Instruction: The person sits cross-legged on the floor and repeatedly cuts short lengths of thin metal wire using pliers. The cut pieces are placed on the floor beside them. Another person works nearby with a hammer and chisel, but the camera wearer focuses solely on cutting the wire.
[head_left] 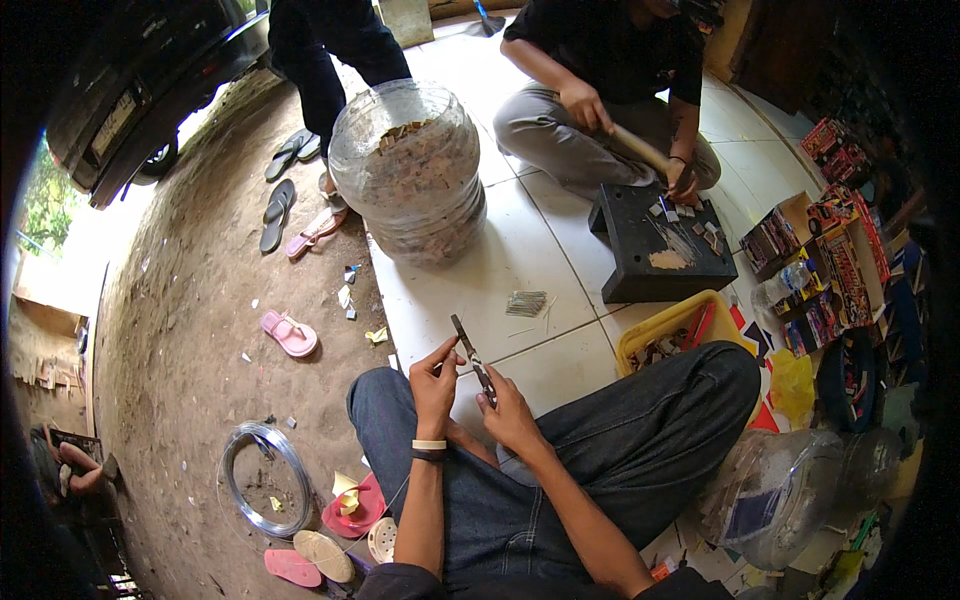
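Above my crossed legs, my right hand (512, 412) is closed around a long, narrow dark tool (471, 352) that looks like pliers; its tip points up and slightly left. Just left of it, my left hand (433, 388) pinches with its fingertips close beside the tool. What lies in that pinch is too small to make out. A small pile of thin, straight wire-like pieces (526, 303) lies on the white tiles beyond my hands. On the ground at the left rests a coil of silvery wire (268, 478).
A large clear plastic container (405, 170) of small scraps stands ahead, beside a standing person. Opposite, a seated person holds a wooden-handled tool over a black stool (668, 245). A yellow basket (628, 345) sits by my right knee; boxes (850, 250) and sandals (290, 334) lie around.
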